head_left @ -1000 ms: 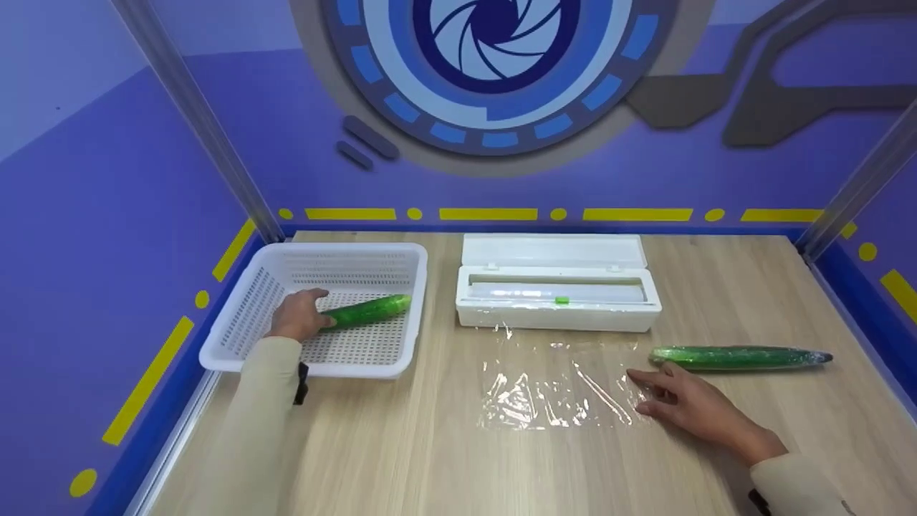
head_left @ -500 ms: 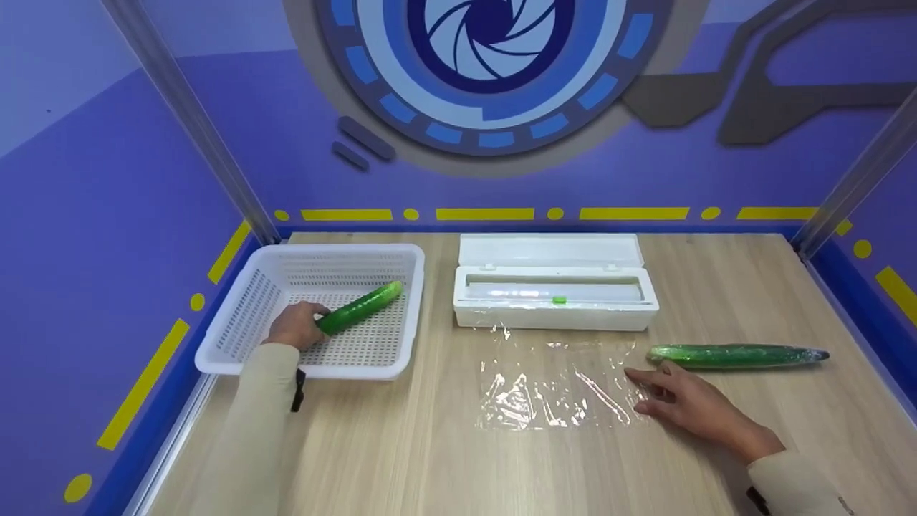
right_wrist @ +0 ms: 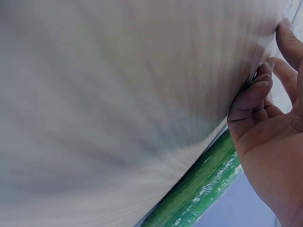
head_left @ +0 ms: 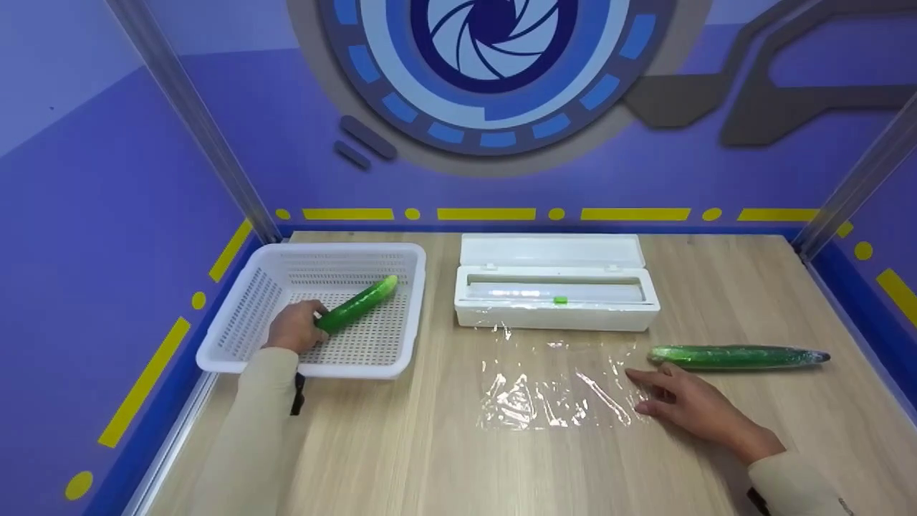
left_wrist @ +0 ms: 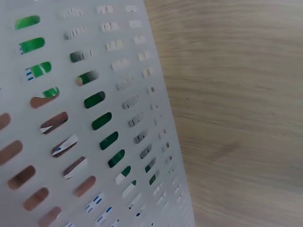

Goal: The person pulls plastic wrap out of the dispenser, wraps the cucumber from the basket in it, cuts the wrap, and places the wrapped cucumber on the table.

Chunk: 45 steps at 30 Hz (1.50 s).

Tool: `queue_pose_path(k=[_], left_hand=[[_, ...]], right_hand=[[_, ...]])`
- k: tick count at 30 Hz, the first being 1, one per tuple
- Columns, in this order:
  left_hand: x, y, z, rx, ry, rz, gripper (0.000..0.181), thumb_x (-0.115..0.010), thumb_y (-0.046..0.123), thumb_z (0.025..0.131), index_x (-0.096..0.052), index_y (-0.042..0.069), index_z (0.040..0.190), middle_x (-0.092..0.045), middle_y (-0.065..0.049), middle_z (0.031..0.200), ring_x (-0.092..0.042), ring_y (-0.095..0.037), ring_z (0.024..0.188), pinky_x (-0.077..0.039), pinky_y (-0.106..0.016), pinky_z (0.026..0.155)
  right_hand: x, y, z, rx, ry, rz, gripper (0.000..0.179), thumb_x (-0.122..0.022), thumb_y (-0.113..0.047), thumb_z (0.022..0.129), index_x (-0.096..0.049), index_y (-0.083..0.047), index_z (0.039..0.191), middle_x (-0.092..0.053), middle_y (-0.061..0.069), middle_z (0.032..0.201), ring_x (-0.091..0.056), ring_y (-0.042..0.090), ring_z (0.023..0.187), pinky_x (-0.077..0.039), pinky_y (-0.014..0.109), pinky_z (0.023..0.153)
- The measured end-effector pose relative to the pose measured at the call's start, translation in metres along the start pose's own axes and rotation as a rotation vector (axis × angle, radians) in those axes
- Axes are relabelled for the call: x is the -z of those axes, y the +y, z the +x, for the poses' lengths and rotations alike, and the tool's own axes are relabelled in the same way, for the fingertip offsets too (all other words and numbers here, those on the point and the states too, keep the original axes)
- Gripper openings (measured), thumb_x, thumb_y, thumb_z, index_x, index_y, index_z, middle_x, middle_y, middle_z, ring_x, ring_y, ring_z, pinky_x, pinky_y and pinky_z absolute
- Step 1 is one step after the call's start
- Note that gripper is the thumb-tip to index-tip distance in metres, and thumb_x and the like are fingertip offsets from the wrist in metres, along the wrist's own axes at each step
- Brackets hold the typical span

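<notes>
My left hand [head_left: 295, 326] reaches into a white plastic basket [head_left: 420, 308] and holds the near end of a green cucumber [head_left: 358, 304]. The cucumber's pale tip points to the basket's far right. Through the basket's slots, the left wrist view shows bits of the cucumber [left_wrist: 102, 120] and hand. My right hand [head_left: 698, 405] rests at the right edge of a clear sheet of cling film [head_left: 544, 394], thumb and index finger apart and touching it. In the right wrist view the other fingers [right_wrist: 251, 101] are bent. Just beyond this hand lies a film-wrapped cucumber [head_left: 741, 357].
A white cling film dispenser [head_left: 559, 319] with its lid up and a green slide cutter [head_left: 561, 300] stands at the back middle. The film sheet runs from its front onto the wooden table [head_left: 430, 459]. Purple panels [head_left: 93, 236] wall the table.
My left hand has turned the cucumber in the basket, its pale tip swinging up and away toward the back. The right hand and the film have stayed in place.
</notes>
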<state>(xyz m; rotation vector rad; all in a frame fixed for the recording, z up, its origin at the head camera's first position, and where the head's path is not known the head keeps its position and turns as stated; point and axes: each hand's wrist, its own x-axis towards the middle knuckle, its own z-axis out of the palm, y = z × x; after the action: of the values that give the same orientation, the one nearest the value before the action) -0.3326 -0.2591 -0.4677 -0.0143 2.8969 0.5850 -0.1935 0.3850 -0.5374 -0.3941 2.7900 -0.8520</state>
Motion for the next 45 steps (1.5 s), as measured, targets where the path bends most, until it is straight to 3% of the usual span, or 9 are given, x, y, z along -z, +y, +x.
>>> queue_pose_path(k=[16,29,34,45], left_hand=[[0.012,0.014,-0.010,-0.127,0.121,-0.010,0.046,-0.075,0.002,0.096,-0.057,0.007,0.138,-0.070,-0.029,0.120,-0.067,-0.044,0.110,-0.049,-0.062,0.099],[0.022,0.032,-0.030,-0.218,0.223,-0.064,0.048,-0.075,0.006,0.099,-0.061,0.016,0.144,-0.071,-0.023,0.124,-0.065,-0.040,0.108,-0.046,-0.062,0.096],[0.023,0.049,-0.036,-0.283,0.263,-0.068,0.046,-0.077,0.007,0.098,-0.064,0.018,0.141,-0.073,-0.020,0.121,-0.066,-0.039,0.106,-0.048,-0.060,0.092],[0.020,0.101,-0.051,-0.438,0.286,-0.017,0.046,-0.080,0.012,0.096,-0.067,0.023,0.138,-0.074,-0.012,0.120,-0.069,-0.033,0.101,-0.052,-0.057,0.086]], right_hand=[[-0.001,0.001,0.000,-0.004,0.003,-0.001,0.062,-0.078,-0.044,0.096,-0.063,-0.018,0.150,-0.049,-0.001,0.098,-0.048,0.017,0.089,-0.038,0.030,0.072],[0.000,0.001,0.000,0.041,0.018,-0.001,0.061,-0.077,-0.044,0.096,-0.064,-0.016,0.149,-0.048,-0.001,0.095,-0.046,0.014,0.084,-0.037,0.029,0.069],[0.000,0.002,-0.001,0.054,0.018,0.007,0.060,-0.077,-0.043,0.096,-0.064,-0.016,0.149,-0.048,-0.001,0.094,-0.045,0.013,0.082,-0.037,0.029,0.068],[0.000,0.001,0.000,0.045,0.007,0.006,0.061,-0.076,-0.045,0.097,-0.063,-0.017,0.150,-0.049,-0.001,0.098,-0.047,0.016,0.085,-0.038,0.030,0.071]])
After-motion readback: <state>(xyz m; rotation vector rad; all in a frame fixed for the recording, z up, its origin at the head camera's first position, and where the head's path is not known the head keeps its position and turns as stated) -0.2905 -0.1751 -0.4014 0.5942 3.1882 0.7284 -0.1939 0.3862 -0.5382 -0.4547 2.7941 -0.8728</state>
